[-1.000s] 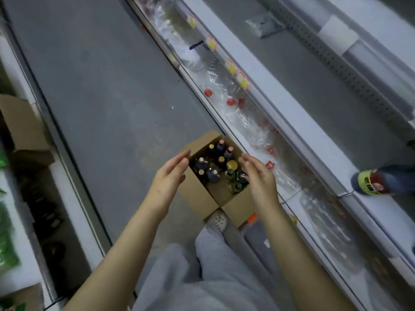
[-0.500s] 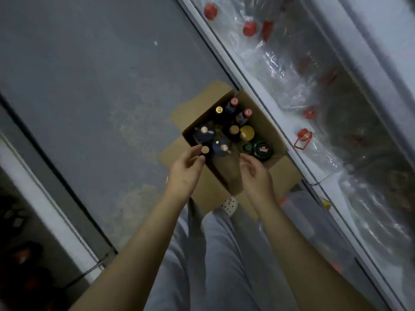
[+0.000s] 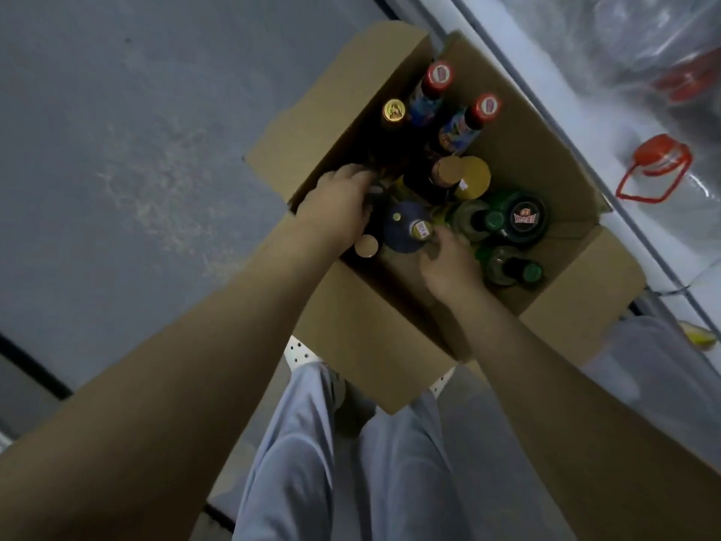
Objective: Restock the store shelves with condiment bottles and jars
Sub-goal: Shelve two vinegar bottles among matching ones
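Box: cardboard box [image 3: 390, 345], flaps open, on the floor just beside the shelf [image 3: 565, 123]
Stock: bottles and jars upright inside, red-capped bottle [image 3: 439, 76] at the far end, dark-lidded jar [image 3: 524, 220] nearer the shelf
Left hand [image 3: 335, 212]: fingers down among the bottles, tips hidden, so I cannot tell whether it grips
Right hand [image 3: 448, 267]: fingers curled round the neck of the blue-shouldered bottle [image 3: 402, 228]
Done: no bottle lifted out yet
Left: nearly the whole box to shelve
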The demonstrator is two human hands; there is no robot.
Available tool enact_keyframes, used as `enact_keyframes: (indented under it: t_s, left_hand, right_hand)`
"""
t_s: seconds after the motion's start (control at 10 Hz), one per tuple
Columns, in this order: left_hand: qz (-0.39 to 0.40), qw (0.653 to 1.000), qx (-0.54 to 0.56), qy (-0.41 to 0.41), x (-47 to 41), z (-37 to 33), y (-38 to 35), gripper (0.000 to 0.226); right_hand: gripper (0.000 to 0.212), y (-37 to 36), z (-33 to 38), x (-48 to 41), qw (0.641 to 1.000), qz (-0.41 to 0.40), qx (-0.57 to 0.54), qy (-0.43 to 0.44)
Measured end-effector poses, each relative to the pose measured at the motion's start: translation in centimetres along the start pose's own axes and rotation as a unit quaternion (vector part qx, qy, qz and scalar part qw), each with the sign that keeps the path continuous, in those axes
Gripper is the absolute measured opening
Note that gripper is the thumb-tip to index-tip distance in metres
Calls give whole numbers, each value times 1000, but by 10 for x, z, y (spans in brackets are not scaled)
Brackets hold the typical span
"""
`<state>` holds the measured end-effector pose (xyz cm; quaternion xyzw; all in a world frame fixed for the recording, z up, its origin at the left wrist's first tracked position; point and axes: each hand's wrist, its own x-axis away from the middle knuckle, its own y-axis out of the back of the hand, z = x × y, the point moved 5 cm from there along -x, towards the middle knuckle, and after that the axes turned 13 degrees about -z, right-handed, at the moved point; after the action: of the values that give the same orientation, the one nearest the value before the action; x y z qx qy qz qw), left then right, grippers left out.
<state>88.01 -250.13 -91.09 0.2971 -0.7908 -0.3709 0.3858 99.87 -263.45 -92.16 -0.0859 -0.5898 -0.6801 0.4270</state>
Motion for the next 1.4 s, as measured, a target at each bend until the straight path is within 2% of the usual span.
enact_keyframes:
  t_s: [0.1, 0.2, 0.3, 0.4, 0.5, 0.7, 0.8, 0.9, 1.0, 1.1, 1.2, 1.3, 1.4]
  left_hand:
    - [45, 998, -45, 14, -12, 4, -18, 50]
    - [37, 996, -81, 21, -22, 8, -22, 48]
    - [39, 996, -85, 15, -33, 11, -27, 37]
    - [54, 995, -72, 39, -43, 9, -32, 37]
    - [80, 990, -102, 55, -49, 7, -37, 38]
    - [137, 973, -174, 69, -46, 13, -24, 43]
    - [193, 960, -163, 117, -35, 1, 0, 41]
    - [195, 966, -111, 129, -28, -14, 19, 27]
    - [165, 970, -55, 172, -2, -26, 57, 28]
    - [25, 998, -21, 46, 33, -51, 104, 28]
    - [21, 994, 41, 100, 62, -84, 157, 28]
    - [7, 991, 61, 119, 95, -128, 237, 25]
    - [8, 1000, 10, 24, 143, -173, 317, 23]
  right_hand:
    - [39, -10, -8, -16, 999, 16, 27, 14]
    - [34, -18, -13, -27, 998, 49, 36, 25]
    - [30, -23, -13, -37, 998, 57, 23, 29]
    - [23, -24, -15, -42, 998, 57, 11, 32]
    - [22, -23, -18, -39, 995, 88, 13, 36]
    - [26, -9, -26, -18, 996, 82, -13, 24]
    - [31, 7, -25, 4, 996, 88, -32, 0]
    - [29, 25, -17, 23, 998, 50, -25, 10]
    - [30, 59, -3, 48, 997, 20, -56, 38]
    - [39, 95, 9, 81, 993, 11, -108, 47]
    - [24, 146, 29, 123, 983, 17, -179, 23]
    - [20, 217, 58, 174, 962, 13, -272, -14]
    - [24, 297, 89, 231, 950, -15, -312, 1]
